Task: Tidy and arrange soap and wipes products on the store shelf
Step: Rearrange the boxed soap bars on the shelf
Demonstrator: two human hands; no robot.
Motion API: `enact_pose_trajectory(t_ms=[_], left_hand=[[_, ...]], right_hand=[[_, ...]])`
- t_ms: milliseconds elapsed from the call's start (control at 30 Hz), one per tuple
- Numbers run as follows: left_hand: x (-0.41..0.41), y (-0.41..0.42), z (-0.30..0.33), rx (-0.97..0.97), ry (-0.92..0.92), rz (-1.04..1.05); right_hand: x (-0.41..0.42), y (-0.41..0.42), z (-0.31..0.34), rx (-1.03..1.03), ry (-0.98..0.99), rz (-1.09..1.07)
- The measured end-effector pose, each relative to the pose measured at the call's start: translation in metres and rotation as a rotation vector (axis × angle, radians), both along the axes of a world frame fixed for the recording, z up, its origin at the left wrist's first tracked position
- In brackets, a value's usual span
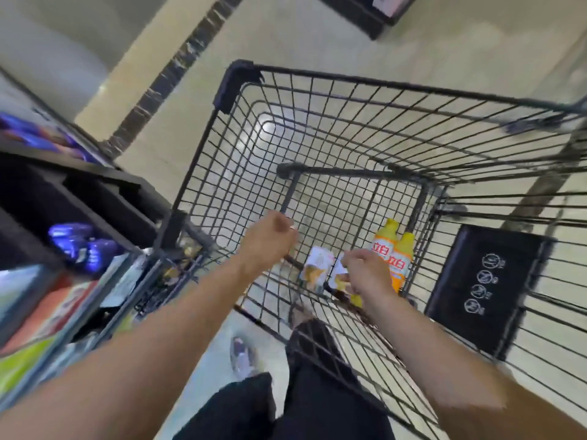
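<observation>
Head view | wire cart (317,128) holds two orange bottles (394,255) and two pale packs (316,265) | left hand (270,239) curled, grip unclear | right hand (365,274) pinches one pack | shelf (95,185) at left, purple packs (79,246)

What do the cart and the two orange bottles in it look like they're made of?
The cart looks like dark coated metal wire, judging by its thin welded grid and matte finish. The two bottles look like glossy plastic, with yellow caps and bright orange printed labels. Motion blur leaves both uncertain.
</observation>
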State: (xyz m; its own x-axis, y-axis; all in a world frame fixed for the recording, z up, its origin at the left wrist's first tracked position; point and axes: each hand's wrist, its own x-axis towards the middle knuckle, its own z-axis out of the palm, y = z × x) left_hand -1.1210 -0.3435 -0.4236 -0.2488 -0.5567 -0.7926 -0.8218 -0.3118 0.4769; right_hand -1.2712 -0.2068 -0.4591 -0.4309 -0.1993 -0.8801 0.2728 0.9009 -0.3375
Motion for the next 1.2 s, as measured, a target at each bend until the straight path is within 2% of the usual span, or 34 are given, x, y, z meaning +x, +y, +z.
enact_pose_trajectory(t_ms=[100,267,467,633,800,933,1067,1200], left_hand=[[0.040,-0.022,0.070,-0.261,0.114,0.122],[0.127,-0.002,0.191,-0.463,0.299,0.263],[0.255,0.083,0.294,-0.727,0.412,0.473],[0.390,0.186,0.370,-1.011,0.371,0.742],[0.509,0.291,0.409,-1.227,0.275,0.925],[0.584,0.346,0.425,-1.325,0.235,1.026],[0.636,0.378,0.433,-1.370,0.222,1.094],[0.693,0.391,0.434,-1.324,0.164,1.105]], right_hand=[[0.020,-0.018,0.079,-0.294,-0.044,-0.042],[0.075,-0.040,0.206,-0.685,-0.053,0.254],[0.189,-0.046,0.329,-1.055,-0.097,0.683],[0.330,-0.011,0.409,-1.352,-0.250,0.948],[0.465,0.039,0.445,-1.478,-0.394,1.171],[0.552,0.077,0.467,-1.532,-0.422,1.297],[0.616,0.102,0.477,-1.512,-0.477,1.385],[0.664,0.100,0.482,-1.485,-0.481,1.480]])
